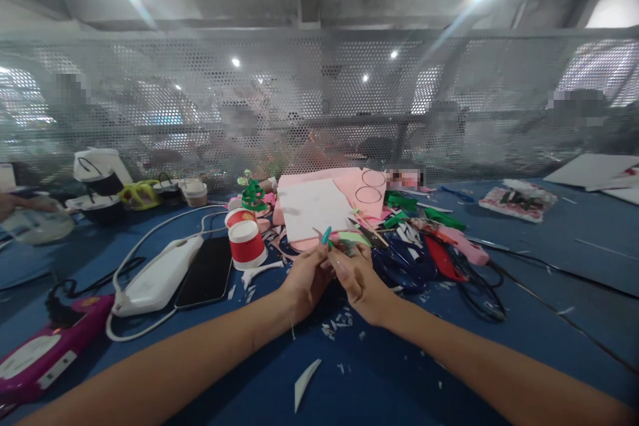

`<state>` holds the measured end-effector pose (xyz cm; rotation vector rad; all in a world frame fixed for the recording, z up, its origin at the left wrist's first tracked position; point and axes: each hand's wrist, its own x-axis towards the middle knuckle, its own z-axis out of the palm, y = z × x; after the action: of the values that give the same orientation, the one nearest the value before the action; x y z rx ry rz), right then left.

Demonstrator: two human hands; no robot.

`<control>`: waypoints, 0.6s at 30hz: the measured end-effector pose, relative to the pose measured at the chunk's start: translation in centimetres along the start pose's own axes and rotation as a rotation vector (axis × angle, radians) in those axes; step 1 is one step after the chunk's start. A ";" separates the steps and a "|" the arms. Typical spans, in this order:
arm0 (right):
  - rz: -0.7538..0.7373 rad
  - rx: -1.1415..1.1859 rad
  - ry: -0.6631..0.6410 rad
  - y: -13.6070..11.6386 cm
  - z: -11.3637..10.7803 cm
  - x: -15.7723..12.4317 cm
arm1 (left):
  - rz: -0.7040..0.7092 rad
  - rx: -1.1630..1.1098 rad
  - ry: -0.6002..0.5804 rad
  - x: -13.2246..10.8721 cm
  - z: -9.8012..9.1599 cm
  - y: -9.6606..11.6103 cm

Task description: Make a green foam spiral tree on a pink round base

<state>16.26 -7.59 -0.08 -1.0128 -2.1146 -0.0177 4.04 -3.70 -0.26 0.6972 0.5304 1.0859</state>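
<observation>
Small green piece (pixel 348 245), thin and partly hidden, pinched just above the blue tabletop (pixel 399 379) between closed fingers of left hand (pixel 305 279) and right hand (pixel 360 279), white paper slivers (pixel 337 326) scattered beneath, cylindrical red-and-white paper cups (pixel 245 243) at left, flat white sheet (pixel 312 210) behind

Glossy black phone (pixel 206 273), matt white paper (pixel 312 208)

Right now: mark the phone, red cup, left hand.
phone (pixel 204 273), head view, middle of the dark screen.
red cup (pixel 247 247), head view, red side wall.
left hand (pixel 305 279), head view, back of the hand.
</observation>
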 end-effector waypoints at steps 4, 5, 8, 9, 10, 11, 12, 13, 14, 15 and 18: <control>0.060 0.092 0.078 -0.5 -0.4 0.0 | 0.028 0.034 -0.022 -0.2 0.0 0.0; 0.063 0.104 0.087 -0.6 -0.4 0.0 | 0.014 0.033 -0.024 -0.3 0.1 0.1; 0.048 0.117 0.060 -0.8 -0.5 0.0 | -0.053 0.034 -0.017 -0.8 0.5 0.5; 0.034 0.116 0.049 -0.8 -0.5 0.0 | -0.074 0.035 -0.021 -0.8 0.6 0.6; 0.023 0.112 0.044 -0.8 -0.5 0.1 | -0.089 0.037 -0.030 -0.9 0.7 0.6; 0.014 0.103 0.049 -0.8 -0.5 0.1 | -0.094 0.040 -0.039 -0.9 0.7 0.6; 0.009 0.089 0.056 -0.8 -0.6 0.1 | -0.086 0.043 -0.048 -0.9 0.7 0.5; 0.002 0.074 0.057 -0.8 -0.6 0.2 | -0.069 0.049 -0.051 -0.9 0.6 0.4; -0.002 0.064 0.050 -0.8 -0.7 0.3 | -0.048 0.058 -0.045 -0.8 0.6 0.3; -0.006 0.062 0.037 -0.8 -0.8 0.3 | -0.027 0.065 -0.032 -0.8 0.5 0.2; -0.015 0.085 -0.008 -0.7 -1.0 0.5 | -0.019 0.046 0.004 -0.8 0.5 0.1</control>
<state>16.24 -8.04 1.13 -0.9482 -2.1124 0.0679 4.06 -4.51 0.22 0.7290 0.5658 1.0602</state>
